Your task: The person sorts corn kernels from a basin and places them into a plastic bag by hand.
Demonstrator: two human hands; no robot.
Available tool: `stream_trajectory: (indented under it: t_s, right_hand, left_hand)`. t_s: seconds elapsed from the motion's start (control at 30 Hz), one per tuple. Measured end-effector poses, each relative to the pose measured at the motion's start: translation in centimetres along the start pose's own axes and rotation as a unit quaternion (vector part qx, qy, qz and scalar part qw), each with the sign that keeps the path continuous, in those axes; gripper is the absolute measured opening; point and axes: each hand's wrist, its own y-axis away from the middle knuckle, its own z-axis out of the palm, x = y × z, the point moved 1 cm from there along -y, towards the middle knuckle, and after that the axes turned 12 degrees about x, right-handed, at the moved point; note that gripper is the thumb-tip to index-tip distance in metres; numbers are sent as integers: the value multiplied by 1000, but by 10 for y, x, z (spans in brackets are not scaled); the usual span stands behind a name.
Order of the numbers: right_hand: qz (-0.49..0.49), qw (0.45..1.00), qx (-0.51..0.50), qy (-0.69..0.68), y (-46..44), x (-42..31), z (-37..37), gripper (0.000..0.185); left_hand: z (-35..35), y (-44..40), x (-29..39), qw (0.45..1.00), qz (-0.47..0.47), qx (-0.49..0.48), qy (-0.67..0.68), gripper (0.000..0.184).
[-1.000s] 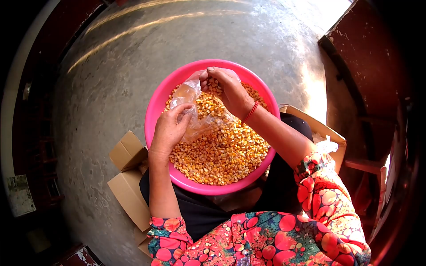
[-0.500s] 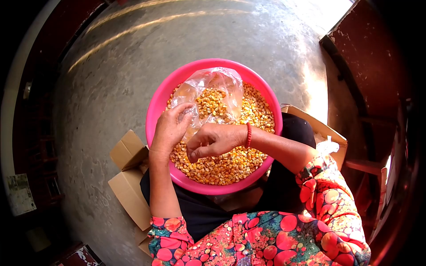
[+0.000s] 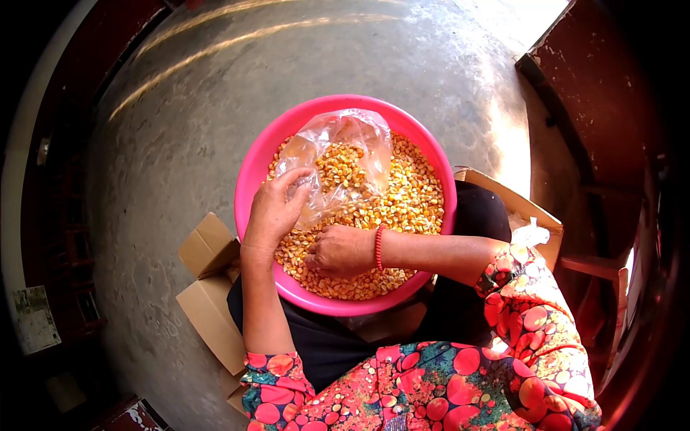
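A pink basin [image 3: 249,179] full of yellow corn kernels [image 3: 359,284] rests at my lap. On the kernels, toward the basin's far side, lies a clear plastic bag [image 3: 370,133] with some corn in it. My left hand [image 3: 275,208] grips the bag's near left edge between thumb and fingers. Nearer to me, my right hand [image 3: 343,251], with a red bead bracelet [image 3: 379,248] at the wrist, is palm down in the loose corn. Its fingers are curled into the kernels, and the tips are hidden.
An open cardboard box [image 3: 212,302] stands left of my legs. Another cardboard box [image 3: 496,185], holding pale plastic, is at the right. Dark red wooden furniture [image 3: 596,93] lines the right side. Grey concrete floor [image 3: 172,144] surrounds the basin.
My right hand has dropped from above the bag's near edge down into the loose kernels, nearer to me. The left hand stays at the bag's edge.
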Motion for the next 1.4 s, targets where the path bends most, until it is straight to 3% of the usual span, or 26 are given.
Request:
stream_trajectory:
  t_s: [0.07,0.2,0.27,0.3,0.33,0.4,0.57,0.63,0.7,0.8,0.93,1.03,1.17,1.23,1.3,1.37,1.4]
  right_hand:
    - [63,994,-67,-65,-3,-7,-16,18]
    - [66,994,-34,-75,-4,-7,-24,17]
    - [74,971,99,-202,-7,-4,-32,17]
    - [101,941,140,-292,-10,-2,-33,20]
    - [204,888,127,-393,-12,-1,-33,23]
    - [386,731,42,-561,-14,-5,-52,28]
    - [360,746,-57,-557,-11,0,-46,31]
    - [290,741,-118,-594,-12,1,-40,33]
    - [291,728,-124,-609,-12,2,-47,34]
    - [332,731,-74,-592,-13,7,-61,35]
    - [348,684,12,-641,-11,20,-76,28]
    - [387,644,127,-647,-10,35,-82,28]
    - [411,631,306,-582,-9,57,-90,22]
    - [410,642,332,-557,-8,66,-90,21]
    - [369,631,422,-537,-9,71,-89,23]
    - [356,635,425,-539,-10,74,-88,27]
    - [331,701,428,-464,-11,72,-90,28]
  left_hand:
    - [-4,0,9,998,-53,-24,-5,26]
    - [-6,-1,12,996,-84,-41,-16,26]
    - [-4,0,7,1000,-24,-13,-4,26]
    - [-3,0,6,1000,-25,-13,-5,26]
    - [-3,0,5,999,-33,-16,5,26]
    - [-3,0,6,999,-42,-20,13,26]
    - [-2,-2,7,999,-45,-24,-3,26]
    - [-2,-1,8,998,-49,-26,-5,26]
    - [-3,-2,11,998,-53,-29,-6,26]
    - [-4,-2,12,997,-70,-38,-9,27]
    - [0,-1,-1,998,-49,-30,19,26]
    - [-1,-1,1,998,-44,-33,17,26]
    - [0,0,6,999,-45,-21,5,25]
    - [-2,0,9,999,-48,-24,1,25]
    - [-2,-1,10,998,-51,-27,-3,25]
    - [-3,-1,10,997,-65,-47,-14,27]
    - [-2,0,9,997,-65,-47,-14,27]
